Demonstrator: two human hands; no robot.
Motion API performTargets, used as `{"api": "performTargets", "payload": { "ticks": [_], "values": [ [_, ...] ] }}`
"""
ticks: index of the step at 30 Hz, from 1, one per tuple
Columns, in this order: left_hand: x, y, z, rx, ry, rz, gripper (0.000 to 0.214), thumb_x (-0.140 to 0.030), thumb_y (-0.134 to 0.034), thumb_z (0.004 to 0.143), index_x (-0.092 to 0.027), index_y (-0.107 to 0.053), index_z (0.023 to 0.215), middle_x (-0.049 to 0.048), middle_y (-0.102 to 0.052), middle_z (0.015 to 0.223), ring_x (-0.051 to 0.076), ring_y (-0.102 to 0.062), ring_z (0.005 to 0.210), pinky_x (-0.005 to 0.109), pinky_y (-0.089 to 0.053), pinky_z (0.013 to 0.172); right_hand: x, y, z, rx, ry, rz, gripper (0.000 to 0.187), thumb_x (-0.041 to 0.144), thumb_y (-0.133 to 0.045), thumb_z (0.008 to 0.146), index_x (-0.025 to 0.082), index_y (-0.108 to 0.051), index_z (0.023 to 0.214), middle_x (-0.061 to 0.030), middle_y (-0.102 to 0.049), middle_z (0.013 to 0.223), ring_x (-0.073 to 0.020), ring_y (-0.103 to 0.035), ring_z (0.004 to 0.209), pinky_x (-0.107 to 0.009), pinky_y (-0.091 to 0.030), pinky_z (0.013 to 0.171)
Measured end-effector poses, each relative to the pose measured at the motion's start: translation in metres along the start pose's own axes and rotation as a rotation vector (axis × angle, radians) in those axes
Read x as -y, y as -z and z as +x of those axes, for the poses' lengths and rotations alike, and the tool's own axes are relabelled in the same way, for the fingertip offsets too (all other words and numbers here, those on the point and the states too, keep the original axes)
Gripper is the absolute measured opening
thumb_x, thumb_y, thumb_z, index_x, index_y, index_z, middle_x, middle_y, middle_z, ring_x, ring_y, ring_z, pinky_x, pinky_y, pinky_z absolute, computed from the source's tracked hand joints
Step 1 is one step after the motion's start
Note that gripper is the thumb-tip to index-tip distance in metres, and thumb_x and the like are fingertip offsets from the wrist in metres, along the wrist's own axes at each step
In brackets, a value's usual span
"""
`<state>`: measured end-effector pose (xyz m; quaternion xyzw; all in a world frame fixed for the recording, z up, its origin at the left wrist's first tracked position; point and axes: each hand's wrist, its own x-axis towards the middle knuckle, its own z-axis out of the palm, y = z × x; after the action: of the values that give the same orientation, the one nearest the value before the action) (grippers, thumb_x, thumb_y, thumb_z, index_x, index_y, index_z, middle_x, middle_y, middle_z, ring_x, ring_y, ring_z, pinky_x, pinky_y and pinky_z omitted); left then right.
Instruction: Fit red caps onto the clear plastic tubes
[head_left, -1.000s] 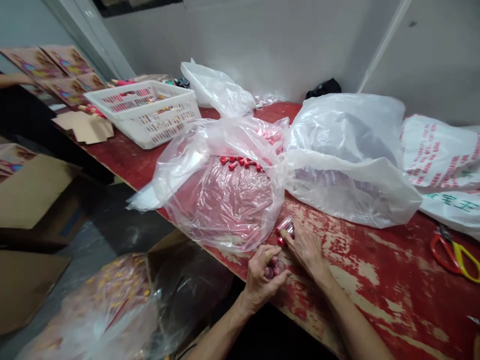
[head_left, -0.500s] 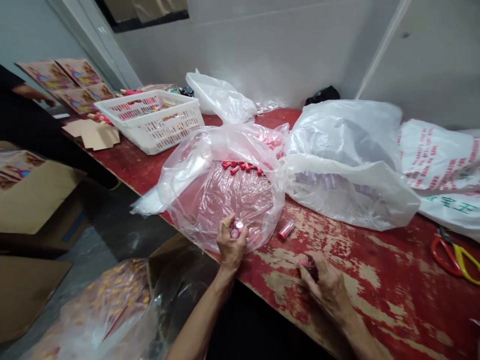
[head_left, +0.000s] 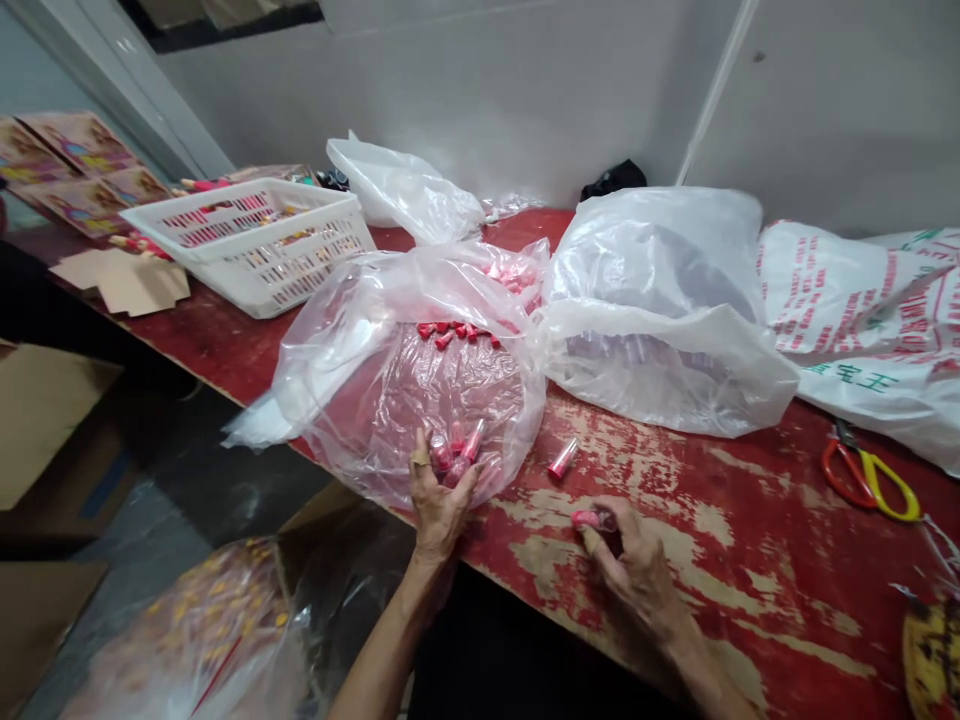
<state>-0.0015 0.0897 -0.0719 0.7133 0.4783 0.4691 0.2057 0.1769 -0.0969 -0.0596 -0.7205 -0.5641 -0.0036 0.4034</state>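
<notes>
My left hand (head_left: 439, 500) rests at the near edge of a clear plastic bag (head_left: 420, 420), with several small pink tubes (head_left: 457, 452) gathered between its fingers. Farther in, the bag holds a row of red pieces (head_left: 450, 332). My right hand (head_left: 637, 575) is on the worn red tabletop, pinching one pink tube (head_left: 592, 519) between thumb and fingers. A single loose pink tube (head_left: 563, 458) lies on the table between my hands, touching neither.
A white plastic basket (head_left: 247, 245) of pink-and-white items stands at the back left. Large white bags (head_left: 660, 310) and a printed woven sack (head_left: 855, 320) lie to the right, beside red-and-yellow scissors (head_left: 870, 480). Cardboard boxes (head_left: 45, 430) sit below the table's left edge.
My left hand has moved onto the bag's near edge, with more pink tubes showing in it. My right hand now shows a pink tube. The head view has shifted slightly.
</notes>
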Motion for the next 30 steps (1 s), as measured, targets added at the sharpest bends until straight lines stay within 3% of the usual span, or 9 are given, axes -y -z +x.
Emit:
{"api": "performTargets", "payload": {
  "ticks": [7, 10, 12, 15, 18, 21, 25, 28, 30],
  "values": [
    [-0.006, 0.013, -0.01, -0.055, -0.106, 0.07, 0.082, -0.029, -0.073, 0.074, -0.023, -0.028, 0.142, 0.0155, -0.042, 0.137, 0.033, -0.041, 0.127, 0.052, -0.033, 0.108, -0.004, 0.017, -0.009, -0.12, -0.06, -0.088, 0.027, 0.034, -0.046, 0.093, 0.019, -0.047, 0.116, -0.0082, -0.067, 0.096, -0.0186, -0.067, 0.075, -0.028, -0.055, 0.064],
    [-0.019, 0.017, -0.026, -0.15, -0.248, 0.08, 0.075, -0.022, -0.071, 0.076, -0.024, -0.033, 0.14, 0.0135, -0.046, 0.132, 0.031, -0.043, 0.124, 0.051, -0.037, 0.105, -0.011, 0.025, -0.014, -0.132, -0.083, -0.151, 0.03, 0.04, -0.044, 0.094, 0.018, -0.049, 0.114, -0.0086, -0.067, 0.094, -0.0191, -0.067, 0.074, -0.028, -0.055, 0.062],
    [-0.034, 0.015, -0.041, -0.143, -0.388, 0.028, 0.07, -0.016, -0.07, 0.076, -0.023, -0.037, 0.137, 0.0113, -0.053, 0.12, 0.028, -0.052, 0.114, 0.045, -0.045, 0.098, -0.014, 0.027, -0.017, -0.15, -0.112, -0.179, 0.031, 0.042, -0.045, 0.093, 0.018, -0.049, 0.113, -0.0083, -0.067, 0.092, -0.0184, -0.066, 0.07, -0.028, -0.054, 0.061],
    [-0.059, 0.001, -0.067, 0.076, -0.51, -0.133, 0.058, -0.012, -0.062, 0.08, -0.02, -0.041, 0.134, 0.009, -0.061, 0.102, 0.021, -0.061, 0.094, 0.034, -0.054, 0.083, -0.015, 0.025, -0.018, -0.07, -0.071, -0.233, 0.027, 0.037, -0.042, 0.094, 0.018, -0.049, 0.112, -0.0076, -0.066, 0.09, -0.0187, -0.064, 0.068, -0.029, -0.052, 0.059],
    [-0.076, -0.016, -0.089, 0.321, -0.491, -0.235, 0.048, -0.011, -0.053, 0.084, -0.017, -0.043, 0.13, 0.0104, -0.064, 0.101, 0.021, -0.063, 0.093, 0.032, -0.056, 0.078, -0.014, 0.021, -0.019, -0.012, -0.003, -0.246, 0.027, 0.031, -0.041, 0.094, 0.017, -0.047, 0.116, -0.0075, -0.066, 0.089, -0.0196, -0.065, 0.071, -0.029, -0.051, 0.062],
    [-0.081, -0.026, -0.101, 0.369, -0.474, -0.259, 0.042, -0.012, -0.05, 0.085, -0.015, -0.045, 0.127, 0.0128, -0.063, 0.105, 0.023, -0.061, 0.1, 0.035, -0.055, 0.084, -0.013, 0.019, -0.022, -0.082, -0.017, -0.224, 0.032, 0.029, -0.045, 0.093, 0.015, -0.045, 0.121, -0.0081, -0.066, 0.089, -0.0191, -0.065, 0.073, -0.028, -0.052, 0.065],
    [-0.077, -0.025, -0.105, 0.397, -0.449, -0.292, 0.039, -0.018, -0.05, 0.087, -0.015, -0.045, 0.126, 0.014, -0.062, 0.107, 0.024, -0.06, 0.103, 0.037, -0.054, 0.084, -0.01, 0.015, -0.025, -0.006, 0.017, -0.263, 0.037, 0.031, -0.04, 0.095, 0.014, -0.041, 0.128, -0.0085, -0.067, 0.086, -0.0207, -0.065, 0.068, -0.03, -0.051, 0.057],
    [-0.078, -0.024, -0.101, 0.473, -0.431, -0.312, 0.046, -0.022, -0.053, 0.086, -0.016, -0.041, 0.13, 0.016, -0.058, 0.117, 0.027, -0.056, 0.111, 0.044, -0.051, 0.09, -0.006, 0.006, -0.029, -0.004, 0.019, -0.251, 0.054, 0.031, -0.038, 0.094, 0.011, -0.024, 0.142, -0.014, -0.067, 0.097, -0.0233, -0.066, 0.073, -0.034, -0.053, 0.06],
    [-0.081, -0.024, -0.098, 0.601, -0.407, -0.348, 0.049, -0.021, -0.054, 0.085, -0.017, -0.04, 0.132, 0.0158, -0.058, 0.12, 0.028, -0.054, 0.113, 0.044, -0.049, 0.093, -0.004, 0.0, -0.032, 0.032, 0.055, -0.253, 0.061, 0.026, -0.036, 0.091, 0.01, -0.015, 0.146, -0.0167, -0.066, 0.103, -0.0249, -0.065, 0.072, -0.037, -0.053, 0.061]
  ]
}}
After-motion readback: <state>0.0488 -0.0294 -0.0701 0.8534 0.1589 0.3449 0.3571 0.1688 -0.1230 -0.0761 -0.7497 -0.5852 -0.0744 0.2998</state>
